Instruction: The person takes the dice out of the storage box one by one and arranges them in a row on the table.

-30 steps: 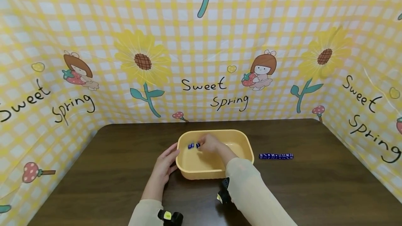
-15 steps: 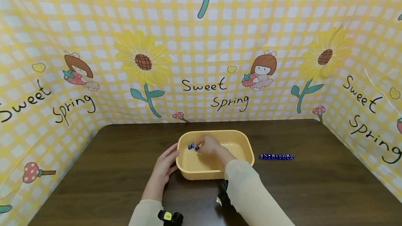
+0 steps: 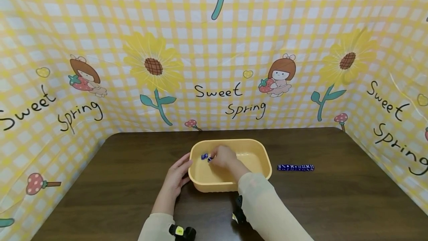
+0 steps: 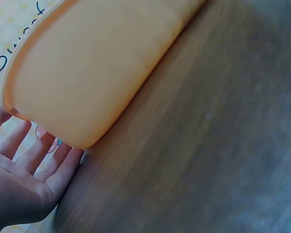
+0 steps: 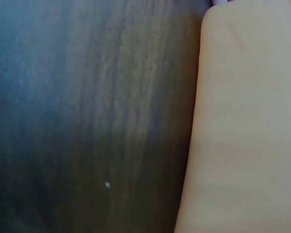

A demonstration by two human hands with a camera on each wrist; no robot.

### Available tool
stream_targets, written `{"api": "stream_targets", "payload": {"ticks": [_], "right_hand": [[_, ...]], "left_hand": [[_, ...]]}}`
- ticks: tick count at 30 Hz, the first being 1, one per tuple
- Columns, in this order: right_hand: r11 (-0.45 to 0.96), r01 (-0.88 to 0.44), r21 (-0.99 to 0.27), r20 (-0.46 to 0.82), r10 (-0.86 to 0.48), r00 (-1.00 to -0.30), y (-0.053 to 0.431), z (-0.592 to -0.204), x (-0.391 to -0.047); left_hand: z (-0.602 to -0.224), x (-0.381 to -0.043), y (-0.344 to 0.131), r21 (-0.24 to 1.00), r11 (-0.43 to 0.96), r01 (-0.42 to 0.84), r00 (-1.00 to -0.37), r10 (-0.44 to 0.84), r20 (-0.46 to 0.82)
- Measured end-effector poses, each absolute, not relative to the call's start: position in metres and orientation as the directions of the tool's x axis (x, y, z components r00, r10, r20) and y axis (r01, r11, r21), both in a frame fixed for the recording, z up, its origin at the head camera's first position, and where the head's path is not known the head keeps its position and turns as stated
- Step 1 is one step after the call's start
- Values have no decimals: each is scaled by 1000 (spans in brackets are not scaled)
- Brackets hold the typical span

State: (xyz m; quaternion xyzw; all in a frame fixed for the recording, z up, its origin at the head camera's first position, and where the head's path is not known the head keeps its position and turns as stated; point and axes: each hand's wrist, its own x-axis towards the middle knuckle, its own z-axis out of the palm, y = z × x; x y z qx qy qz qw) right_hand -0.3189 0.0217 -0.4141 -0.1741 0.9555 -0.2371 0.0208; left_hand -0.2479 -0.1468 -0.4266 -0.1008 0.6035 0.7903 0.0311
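Observation:
A yellow plastic basin [image 3: 214, 187] stands on the dark wooden table. My left hand [image 3: 175, 174] rests against its left end, fingers spread and fairly straight along the outer wall; the left wrist view shows these fingers [image 4: 34, 153] touching the basin's corner. Inside the basin, my right hand [image 3: 223, 157] reaches down and pinches a small blue die [image 3: 210, 159] at its fingertips. Just left of it, two blue dice with white pips [image 3: 204, 156] sit side by side on the basin floor. The right wrist view shows only the basin's outer wall [image 5: 247, 121] and tabletop, not the right hand's fingers.
Right of the basin, several blue dice form a straight row [image 3: 295, 167] on the table [image 3: 117, 181]. A yellow checked cloth [image 3: 214, 55] rises behind the table and along both sides. Black wrist cameras sit on both sleeves.
The right hand has shifted slightly toward me within the basin, its die moving a little nearer to me. The two dice have shifted slightly against each other. My left hand stays at the basin's end.

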Motion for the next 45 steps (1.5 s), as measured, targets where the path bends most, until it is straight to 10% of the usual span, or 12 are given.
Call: {"api": "stream_targets", "payload": {"ticks": [16, 45], "right_hand": [[904, -287, -316, 31, -292, -956, 21, -410, -315], [691, -439, -574, 101, -473, -875, 53, -368, -314]], "left_hand": [[-428, -246, -146, 954, -282, -96, -993, -44, -113], [-429, -248, -148, 948, -274, -162, -980, -67, -187]]}}
